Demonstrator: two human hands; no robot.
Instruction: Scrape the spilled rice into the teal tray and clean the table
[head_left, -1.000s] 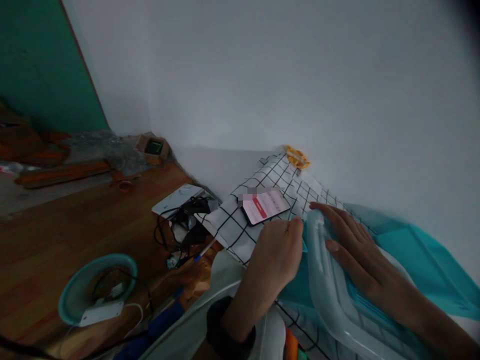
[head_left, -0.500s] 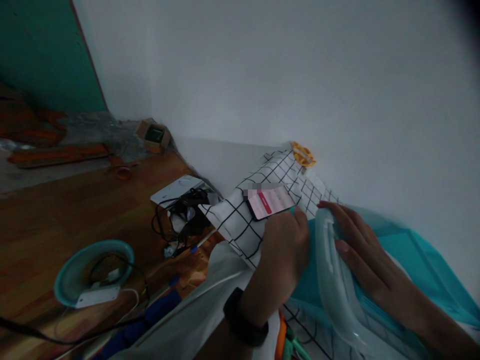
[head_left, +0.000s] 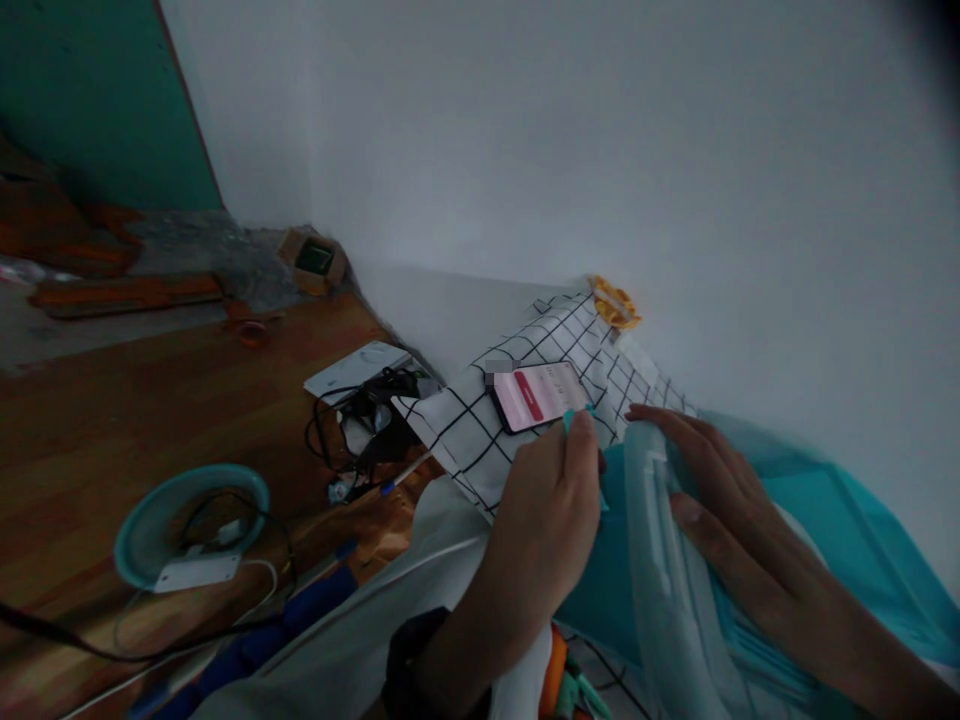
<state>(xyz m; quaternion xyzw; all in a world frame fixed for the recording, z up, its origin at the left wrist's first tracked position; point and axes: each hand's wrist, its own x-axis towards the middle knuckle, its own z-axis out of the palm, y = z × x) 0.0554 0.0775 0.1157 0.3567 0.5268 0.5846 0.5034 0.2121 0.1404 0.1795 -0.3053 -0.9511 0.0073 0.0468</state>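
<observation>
My left hand [head_left: 551, 505], with a dark band at the wrist, is closed in a pinch on a teal plastic strip; a crumpled end sticks out above the thumb. My right hand [head_left: 739, 525] lies with fingers stretched against the side of a pale, folded, plastic-like bundle [head_left: 652, 560]. Teal sheeting [head_left: 832, 510] spreads out behind and beneath that hand. More teal material shows between the left hand and the bundle. Just beyond my left fingers, a phone [head_left: 540, 395] with a lit screen rests on a white cloth [head_left: 465, 420] with black grid lines.
A white wall [head_left: 570, 130] rises behind the cloth. On the wooden floor at left are a teal basin [head_left: 187, 475] holding cables, a white power strip [head_left: 199, 572], a tangle of black cords [head_left: 375, 395] and a small cardboard box [head_left: 313, 260]. Orange-handled tools [head_left: 553, 670] lie below.
My left hand has shifted slightly left and turned, so its thumb and the pinched teal end show above the fist. The right hand keeps its place on the bundle. The view has moved a little.
</observation>
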